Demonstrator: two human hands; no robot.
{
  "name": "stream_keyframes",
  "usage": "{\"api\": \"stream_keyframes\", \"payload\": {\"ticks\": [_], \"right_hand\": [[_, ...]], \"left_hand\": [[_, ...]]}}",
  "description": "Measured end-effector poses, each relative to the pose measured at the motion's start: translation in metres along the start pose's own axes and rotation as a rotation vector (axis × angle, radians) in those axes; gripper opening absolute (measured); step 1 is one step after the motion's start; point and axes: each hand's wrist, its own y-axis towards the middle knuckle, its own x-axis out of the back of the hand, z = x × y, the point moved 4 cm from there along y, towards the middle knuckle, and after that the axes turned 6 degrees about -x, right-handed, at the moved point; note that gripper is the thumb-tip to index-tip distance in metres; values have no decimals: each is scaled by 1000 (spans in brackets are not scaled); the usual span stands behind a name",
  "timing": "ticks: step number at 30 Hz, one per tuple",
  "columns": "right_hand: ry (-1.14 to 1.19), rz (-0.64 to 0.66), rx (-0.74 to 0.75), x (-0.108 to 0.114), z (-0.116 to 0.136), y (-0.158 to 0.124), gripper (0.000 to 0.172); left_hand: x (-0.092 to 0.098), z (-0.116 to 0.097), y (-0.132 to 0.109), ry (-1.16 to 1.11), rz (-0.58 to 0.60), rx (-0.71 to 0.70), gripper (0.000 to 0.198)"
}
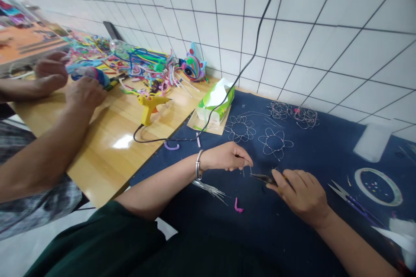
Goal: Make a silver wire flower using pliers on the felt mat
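My left hand (229, 156) pinches a short bent piece of thin wire (250, 168) over the dark blue cloth (201, 229). In my right hand (302, 194) is a pair of pliers (264, 178), its pointed jaws turned left towards the wire's lower end. Whether the jaws grip the wire I cannot tell. Just beyond my hands lie two flower-shaped wire frames (275, 143). A bundle of straight wires (211, 190) rests below my left wrist, and a bent pink piece (238, 206) lies nearer to me.
A yellow glue gun (149, 109) with a black cord stands left of a tissue pack (216, 103). Scissors (352, 203) and a ring-shaped dish with beads (359, 181) lie right. Coiled wire shapes (305, 117) sit by the wall. Another person's hands (85, 91) work at left.
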Motion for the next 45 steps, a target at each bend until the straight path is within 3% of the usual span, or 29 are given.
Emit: {"api": "stream_keyframes", "payload": {"ticks": [18, 29, 37, 45], "right_hand": [[-42, 4, 92, 4, 4, -1, 36], [94, 126, 99, -6, 12, 3, 27], [-72, -89, 22, 7, 2, 2, 41], [-114, -78, 70, 8, 3, 2, 41]], "left_hand": [[-2, -1, -1, 43, 118, -36, 26], [6, -23, -10, 153, 58, -274, 22], [8, -12, -7, 115, 4, -165, 22], [4, -7, -4, -33, 71, -60, 22]]}}
